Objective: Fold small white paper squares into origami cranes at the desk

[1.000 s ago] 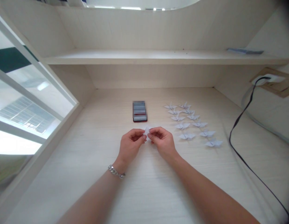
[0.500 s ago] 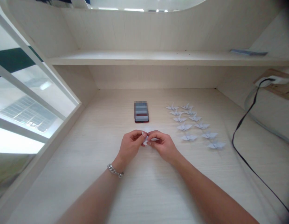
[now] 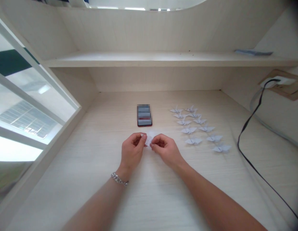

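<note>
A small piece of folded white paper [image 3: 149, 139] is pinched between my left hand [image 3: 132, 151] and my right hand [image 3: 165, 149], held just above the pale wood desk [image 3: 96, 160]. My fingers hide much of its shape. Directly beyond my hands lies a smartphone [image 3: 144, 115] in a red-edged case, with its screen blurred. To the right, several white origami cranes [image 3: 193, 126] stand in rows on the desk. My right hand is nearest to them, though not touching.
A black cable [image 3: 250, 141] runs across the right of the desk from a wall socket [image 3: 277, 82]. A shelf [image 3: 163, 60] spans above the desk, with flat papers at its right end. A window [image 3: 26, 96] borders the left, and a metal bracelet [image 3: 119, 179] circles my left wrist.
My hands have eased slightly apart, and the folded paper has shifted in my fingers. The view has moved slightly; the phone and cranes are still in their places on the desk.
</note>
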